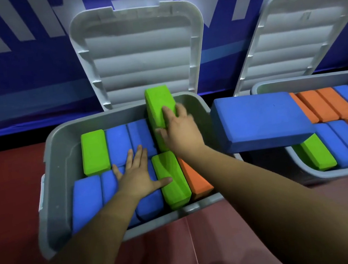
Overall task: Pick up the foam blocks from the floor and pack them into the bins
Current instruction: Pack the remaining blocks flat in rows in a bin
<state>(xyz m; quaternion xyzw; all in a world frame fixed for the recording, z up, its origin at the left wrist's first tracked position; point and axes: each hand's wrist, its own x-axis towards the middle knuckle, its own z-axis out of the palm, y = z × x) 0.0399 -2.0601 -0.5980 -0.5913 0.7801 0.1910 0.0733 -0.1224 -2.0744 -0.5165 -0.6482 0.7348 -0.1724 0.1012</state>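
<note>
**Operator:** Where's the block I'm working on?

**Spotter:** The green block (158,106) is at the centre of the frame, in the back row of the left bin (58,138). It stands tilted, with its top end leaning toward the open lid (136,54). Its bottom end is sunk just beside the back blue blocks (129,137).

**Operator:** Which hand has it?

**Spotter:** Your right hand (179,131). The fingers (167,114) are curled over the block's right side, so you're gripping it, not just touching it. Your left hand (138,174) sits lower and to the left. It lies open and flat, pressing on the front blue blocks (86,198) (its thumb tip touches the second green one (172,183) in that row).

**Operator:** Which way does it need to go?

**Spotter:** Its long axis runs from the upper centre of the frame down toward you. The free slot looks to be right under its lower end, at the right end of the back row. I'd say you need to bring the top end level and press it down, so it ends up parallel to its blue neighbours. Your right hand is the nearer one for that. Your left hand is well placed to hold the front row in place.
</note>
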